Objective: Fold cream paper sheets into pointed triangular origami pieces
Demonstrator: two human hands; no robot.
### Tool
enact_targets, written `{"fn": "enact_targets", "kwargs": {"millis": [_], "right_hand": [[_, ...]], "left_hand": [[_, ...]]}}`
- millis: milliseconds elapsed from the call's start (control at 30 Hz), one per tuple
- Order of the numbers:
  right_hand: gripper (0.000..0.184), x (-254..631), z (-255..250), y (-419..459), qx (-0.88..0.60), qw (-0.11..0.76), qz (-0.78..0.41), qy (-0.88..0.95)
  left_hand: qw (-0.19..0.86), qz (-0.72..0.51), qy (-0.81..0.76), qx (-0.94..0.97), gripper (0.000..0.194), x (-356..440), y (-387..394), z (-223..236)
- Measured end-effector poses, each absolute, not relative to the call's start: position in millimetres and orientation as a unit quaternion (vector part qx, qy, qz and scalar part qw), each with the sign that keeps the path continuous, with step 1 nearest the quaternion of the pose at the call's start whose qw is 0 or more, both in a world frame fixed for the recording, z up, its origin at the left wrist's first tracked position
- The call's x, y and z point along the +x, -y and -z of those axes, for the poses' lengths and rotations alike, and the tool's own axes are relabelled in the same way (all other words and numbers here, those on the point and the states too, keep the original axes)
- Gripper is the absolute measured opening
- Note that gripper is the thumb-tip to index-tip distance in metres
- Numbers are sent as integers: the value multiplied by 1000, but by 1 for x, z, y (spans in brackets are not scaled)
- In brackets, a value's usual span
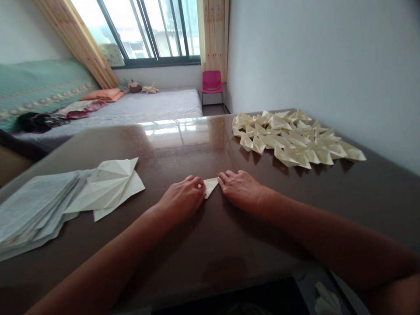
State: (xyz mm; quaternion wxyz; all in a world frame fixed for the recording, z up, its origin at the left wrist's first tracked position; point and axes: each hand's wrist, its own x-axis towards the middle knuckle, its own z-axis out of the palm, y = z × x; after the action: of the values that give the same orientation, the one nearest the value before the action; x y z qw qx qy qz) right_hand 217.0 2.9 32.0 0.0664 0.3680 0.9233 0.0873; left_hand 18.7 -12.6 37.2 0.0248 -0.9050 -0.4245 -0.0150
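Observation:
A small folded piece of cream paper (pixel 210 187) lies on the brown table between my two hands, its visible part pointed like a triangle. My left hand (pixel 186 195) has curled fingers closed on the paper's left side, covering that part. On the right, my right hand (pixel 241 188) pinches the paper's upper right corner with fingertips pressed to the table. To the left rest creased, opened paper sheets (pixel 111 181) beside a stack of flat sheets (pixel 33 201). Several folded paper pieces (pixel 295 140) with pointed tips sit in a wide cluster at the far right.
The glossy brown table (pixel 183 153) runs close to the white wall (pixel 311 57) on its right. Beyond it stand a bed (pixel 164 105) and a pink chair (pixel 211 83) under the window. At the bottom edge, a pale object (pixel 324 297) is partly visible below the table.

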Motion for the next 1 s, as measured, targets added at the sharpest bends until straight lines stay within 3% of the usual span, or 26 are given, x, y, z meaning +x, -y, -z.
{"fn": "enact_targets", "kwargs": {"millis": [167,333,467,700,833,1000], "right_hand": [[25,212,-37,0,388,68,-72,-916],[23,213,-28,-22,420,-45,-41,-905],[29,214,-16,-40,392,-120,65,-910],[18,213,-15,-44,439,-129,295,-839],[8,208,-18,-32,428,-260,200,-842],[10,202,-20,-14,372,-256,14,-892]], "left_hand": [[-2,0,448,-894,32,0,7,-48],[-30,12,443,-896,22,-8,-2,-45],[-64,42,447,-891,20,-10,-9,-41],[-79,66,471,-876,18,-4,-5,-39],[-136,137,518,-833,27,4,-6,-33],[-448,228,552,-665,42,14,-8,-29]]}}
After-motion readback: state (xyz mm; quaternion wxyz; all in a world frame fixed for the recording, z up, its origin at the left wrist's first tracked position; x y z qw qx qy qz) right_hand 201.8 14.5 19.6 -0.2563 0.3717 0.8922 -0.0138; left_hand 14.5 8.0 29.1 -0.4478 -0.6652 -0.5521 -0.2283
